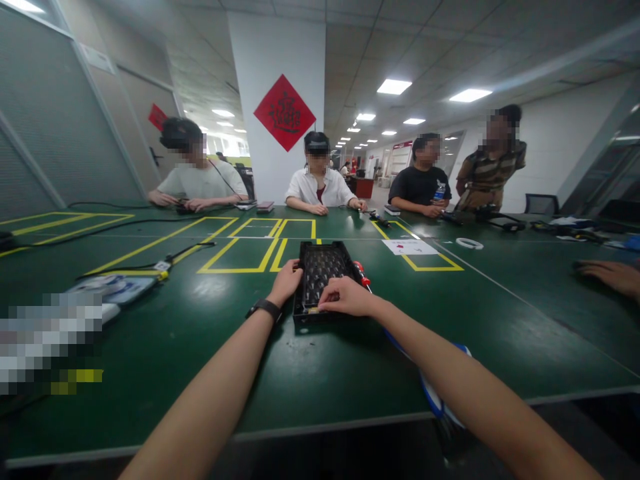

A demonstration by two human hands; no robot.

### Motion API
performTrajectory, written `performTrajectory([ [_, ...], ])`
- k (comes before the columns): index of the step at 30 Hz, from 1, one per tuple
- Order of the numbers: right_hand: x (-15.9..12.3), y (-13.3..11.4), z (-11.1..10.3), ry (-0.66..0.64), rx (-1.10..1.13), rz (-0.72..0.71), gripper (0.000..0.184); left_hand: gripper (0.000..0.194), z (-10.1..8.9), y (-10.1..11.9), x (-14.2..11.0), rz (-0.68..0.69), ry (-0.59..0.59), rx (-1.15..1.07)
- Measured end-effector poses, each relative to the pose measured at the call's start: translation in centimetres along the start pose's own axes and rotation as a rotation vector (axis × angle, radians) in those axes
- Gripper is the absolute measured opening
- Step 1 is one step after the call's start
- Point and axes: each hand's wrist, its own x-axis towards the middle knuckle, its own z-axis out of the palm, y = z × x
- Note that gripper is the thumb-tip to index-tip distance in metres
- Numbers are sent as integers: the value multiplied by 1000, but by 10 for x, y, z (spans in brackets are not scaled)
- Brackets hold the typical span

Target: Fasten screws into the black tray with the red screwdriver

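Note:
A black rectangular case (325,320) with rows of small shiny metal pieces inside lies on the green table in front of me. My left hand (287,281) grips its left side wall, the fingertips at the rim. Over the near end of the case, my right hand (345,296) has its thumb and fingers pinched together, close to a small yellowish piece (313,310). Whatever is between those fingertips is too small to make out. Just right of the case, partly behind my right hand, lies a red-handled screwdriver (361,271).
Yellow tape outlines mark the green table (190,373). A blue-and-white looped item (434,393) lies under my right forearm at the table edge. A paper sheet (410,247) and a white ring (469,244) sit farther right. Several people are around the table; a co-worker's hand (613,275) rests at right.

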Motion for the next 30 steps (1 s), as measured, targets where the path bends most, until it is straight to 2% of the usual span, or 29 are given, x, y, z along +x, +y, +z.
performTrajectory([
  [12,1,-2,1,33,-112,1,23,38,0,4,-1,-2,0,11],
  [22,1,-1,2,25,-118,-21,25,39,-2,9,-3,-14,-5,-4],
  [30,0,-1,1,16,-86,5,26,40,-1,4,-1,-24,-3,-1],
])
